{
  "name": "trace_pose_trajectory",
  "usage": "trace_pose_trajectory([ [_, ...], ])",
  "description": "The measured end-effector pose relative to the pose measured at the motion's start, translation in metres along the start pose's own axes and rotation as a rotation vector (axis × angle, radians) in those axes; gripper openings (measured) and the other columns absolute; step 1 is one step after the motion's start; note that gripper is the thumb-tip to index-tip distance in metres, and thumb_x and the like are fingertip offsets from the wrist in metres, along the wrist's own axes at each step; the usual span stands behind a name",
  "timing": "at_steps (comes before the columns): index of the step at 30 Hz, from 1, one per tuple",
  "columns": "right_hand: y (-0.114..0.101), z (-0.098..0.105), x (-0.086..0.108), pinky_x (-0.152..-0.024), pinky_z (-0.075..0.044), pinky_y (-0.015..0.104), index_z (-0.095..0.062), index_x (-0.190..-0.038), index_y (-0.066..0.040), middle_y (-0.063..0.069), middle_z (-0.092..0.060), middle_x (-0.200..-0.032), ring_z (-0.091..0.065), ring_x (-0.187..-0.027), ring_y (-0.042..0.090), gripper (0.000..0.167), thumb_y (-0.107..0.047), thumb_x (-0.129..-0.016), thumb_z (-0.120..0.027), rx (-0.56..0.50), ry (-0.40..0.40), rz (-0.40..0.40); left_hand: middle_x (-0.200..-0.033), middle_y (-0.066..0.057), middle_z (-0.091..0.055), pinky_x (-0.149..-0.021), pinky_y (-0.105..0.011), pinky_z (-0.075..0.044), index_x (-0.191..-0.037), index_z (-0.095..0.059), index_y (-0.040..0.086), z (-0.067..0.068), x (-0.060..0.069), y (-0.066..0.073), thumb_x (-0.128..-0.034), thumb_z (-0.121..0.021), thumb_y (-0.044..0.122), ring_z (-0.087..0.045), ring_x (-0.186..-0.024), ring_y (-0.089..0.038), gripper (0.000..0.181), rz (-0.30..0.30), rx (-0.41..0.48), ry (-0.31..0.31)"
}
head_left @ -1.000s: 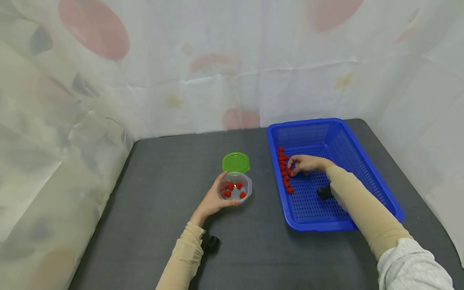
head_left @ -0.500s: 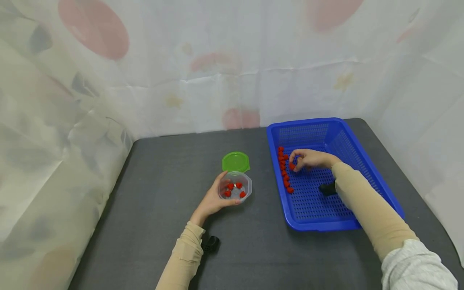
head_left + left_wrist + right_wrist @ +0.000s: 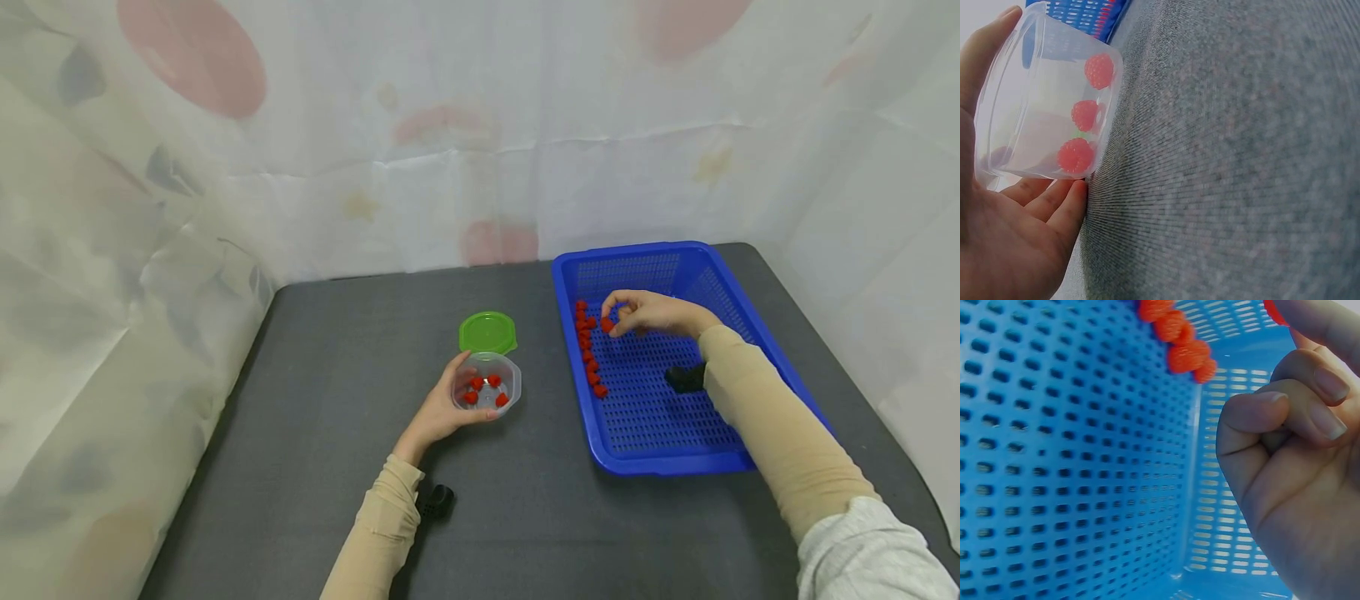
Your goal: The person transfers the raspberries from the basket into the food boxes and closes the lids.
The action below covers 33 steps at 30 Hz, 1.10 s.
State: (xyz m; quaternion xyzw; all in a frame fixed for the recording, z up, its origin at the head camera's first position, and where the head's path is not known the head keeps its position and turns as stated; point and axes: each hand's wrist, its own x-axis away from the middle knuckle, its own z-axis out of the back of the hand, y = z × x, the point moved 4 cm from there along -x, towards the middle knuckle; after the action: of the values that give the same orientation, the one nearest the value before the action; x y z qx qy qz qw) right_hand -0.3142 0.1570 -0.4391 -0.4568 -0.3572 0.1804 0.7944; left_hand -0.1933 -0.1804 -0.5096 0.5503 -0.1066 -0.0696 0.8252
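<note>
My left hand (image 3: 438, 414) grips a clear plastic tub (image 3: 486, 367) on the table, thumb on the near side and fingers round the far side. Several red raspberries (image 3: 1076, 155) lie on the tub's bottom. Over the blue basket (image 3: 693, 463), my right hand (image 3: 654, 313) pinches one raspberry (image 3: 607, 324) between thumb and forefinger, the other fingers curled. In the right wrist view only a bit of that held raspberry (image 3: 1275, 311) shows at the top edge. More raspberries (image 3: 587, 356) lie in a line along the basket's left wall.
A green lid (image 3: 487, 332) lies flat on the grey table (image 3: 337, 400), just behind the tub. The basket stands at the table's right side, its rim raised around it. A patterned white curtain (image 3: 480, 167) hangs behind the table and along both sides.
My right hand has lifted a raspberry off the row along the wall and moved it away toward the basket's far side. The left hand and tub have stayed in place.
</note>
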Motion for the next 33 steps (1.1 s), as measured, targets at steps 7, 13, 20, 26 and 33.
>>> trace_pose_trajectory([
  [7, -0.018, 0.000, 0.002, -0.058, -0.035, 0.030, -0.045, -0.119, -0.003, -0.004, -0.034, -0.058, -0.031, -0.054, 0.011, 0.038, -0.015, -0.088, -0.064, 0.023, 0.006, 0.053, -0.140, -0.003, -0.044, -0.105, -0.046, -0.038, -0.148, -0.020, 0.027, 0.000, 0.000, 0.001, -0.0657, -0.085, 0.032, -0.042, -0.133, -0.023, 0.105, 0.016, -0.026, -0.001],
  [13, -0.038, -0.005, -0.001, -0.058, -0.038, 0.029, -0.046, -0.119, -0.004, -0.003, -0.034, -0.059, -0.033, -0.055, 0.017, 0.035, -0.015, -0.089, -0.062, 0.060, 0.004, 0.113, -0.142, -0.006, -0.044, -0.107, -0.047, -0.036, -0.148, -0.020, 0.028, -0.001, -0.001, 0.002, -0.0676, -0.084, 0.027, -0.040, -0.134, -0.025, 0.103, 0.023, -0.038, -0.007],
  [20, -0.066, -0.012, 0.000, -0.061, -0.039, 0.030, -0.049, -0.116, -0.009, -0.002, -0.035, -0.059, -0.037, -0.056, 0.019, 0.034, -0.020, -0.088, -0.065, 0.095, 0.003, 0.157, -0.144, -0.016, -0.039, -0.108, -0.050, -0.034, -0.149, -0.017, 0.018, 0.000, 0.007, 0.022, -0.0714, -0.081, 0.020, -0.036, -0.136, -0.032, 0.101, 0.033, -0.023, -0.048],
  [26, -0.090, -0.023, -0.002, -0.060, -0.039, 0.030, -0.051, -0.115, -0.009, -0.002, -0.035, -0.060, -0.036, -0.054, 0.014, 0.033, -0.019, -0.087, -0.065, 0.120, -0.056, 0.205, -0.144, -0.020, -0.039, -0.106, -0.050, -0.035, -0.149, -0.016, 0.012, 0.001, 0.013, 0.038, -0.0736, -0.079, 0.020, -0.037, -0.134, -0.036, 0.098, 0.023, -0.036, -0.057],
  [33, -0.116, -0.039, -0.008, -0.062, -0.039, 0.030, -0.052, -0.114, -0.009, 0.000, -0.035, -0.060, -0.032, -0.051, 0.013, 0.030, -0.015, -0.087, -0.064, 0.136, -0.109, 0.258, -0.144, -0.019, -0.038, -0.107, -0.050, -0.034, -0.149, -0.016, 0.017, 0.000, 0.013, 0.040, -0.0744, -0.078, 0.016, -0.035, -0.136, -0.034, 0.097, 0.035, -0.016, -0.071],
])
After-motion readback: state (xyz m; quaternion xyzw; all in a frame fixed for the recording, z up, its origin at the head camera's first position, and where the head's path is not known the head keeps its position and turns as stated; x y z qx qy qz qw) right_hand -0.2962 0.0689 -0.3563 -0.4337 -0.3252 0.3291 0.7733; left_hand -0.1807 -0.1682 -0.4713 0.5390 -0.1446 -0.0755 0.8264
